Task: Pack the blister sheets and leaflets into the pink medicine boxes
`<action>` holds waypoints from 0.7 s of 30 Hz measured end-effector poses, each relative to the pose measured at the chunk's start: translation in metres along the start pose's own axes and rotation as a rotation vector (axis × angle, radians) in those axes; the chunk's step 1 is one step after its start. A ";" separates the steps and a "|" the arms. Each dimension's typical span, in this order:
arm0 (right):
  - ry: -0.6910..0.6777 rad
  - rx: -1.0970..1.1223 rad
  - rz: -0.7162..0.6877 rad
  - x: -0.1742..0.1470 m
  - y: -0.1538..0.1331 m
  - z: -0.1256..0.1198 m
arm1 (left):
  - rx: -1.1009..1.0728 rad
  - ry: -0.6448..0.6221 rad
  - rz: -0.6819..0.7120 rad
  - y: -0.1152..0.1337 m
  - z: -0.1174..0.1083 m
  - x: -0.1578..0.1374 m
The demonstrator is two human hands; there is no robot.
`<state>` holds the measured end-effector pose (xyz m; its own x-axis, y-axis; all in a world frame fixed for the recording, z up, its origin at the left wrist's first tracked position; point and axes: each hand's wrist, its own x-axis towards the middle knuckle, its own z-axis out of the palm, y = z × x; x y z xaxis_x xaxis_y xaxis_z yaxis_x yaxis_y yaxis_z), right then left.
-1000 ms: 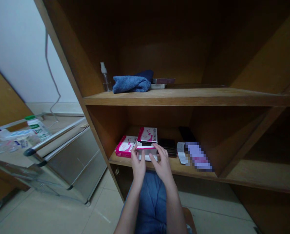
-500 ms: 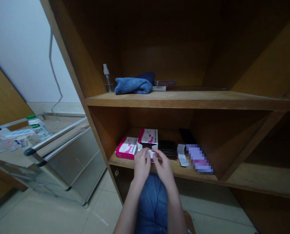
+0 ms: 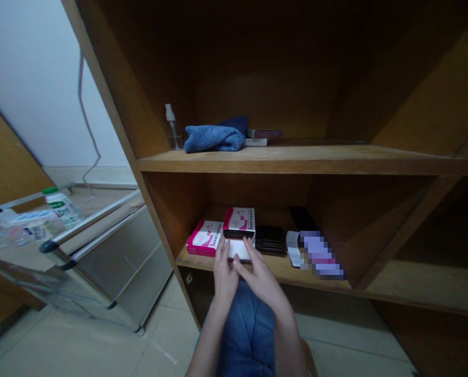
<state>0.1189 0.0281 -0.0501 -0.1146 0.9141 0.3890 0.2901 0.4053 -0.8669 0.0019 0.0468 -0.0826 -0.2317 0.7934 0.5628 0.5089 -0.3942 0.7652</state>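
Note:
A pink-and-white cardboard box (image 3: 239,219) stands on the lower shelf with its dark opening facing me. Below the opening, a white flap (image 3: 239,250) extends toward me. My left hand (image 3: 225,269) lies along the flap's left side, fingers stretched forward. On the other side my right hand (image 3: 257,272) has its fingers spread, the fingertips at the flap's right edge and the thumb near my left thumb. Neither hand visibly grips anything. A second pink-and-white box (image 3: 205,238) lies flat just left of my left hand.
Black flat items (image 3: 271,241) are stacked right of the open box, beside a folded paper (image 3: 294,248) and a pixelated purple item (image 3: 322,255). The upper shelf holds a spray bottle (image 3: 173,128) and a blue towel (image 3: 216,137). A metal-framed cart (image 3: 104,241) stands left.
The white flap, earlier mostly covered by my fingers, now shows lying flat before the opening. My hands have shifted slightly, and the right hand's fingers have straightened.

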 end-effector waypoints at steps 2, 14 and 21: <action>0.006 0.024 0.030 -0.002 0.000 -0.012 | -0.038 0.035 -0.012 0.000 -0.001 0.001; 0.175 0.423 0.158 0.014 0.020 0.002 | 0.076 0.106 0.120 0.033 -0.024 0.039; 0.169 0.284 0.172 0.012 0.009 0.010 | -0.104 -0.061 -0.170 0.010 -0.014 0.109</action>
<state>0.1111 0.0431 -0.0567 0.0779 0.9636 0.2557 0.0135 0.2554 -0.9667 -0.0299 0.1228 -0.0091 -0.2543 0.8781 0.4053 0.3774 -0.2957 0.8776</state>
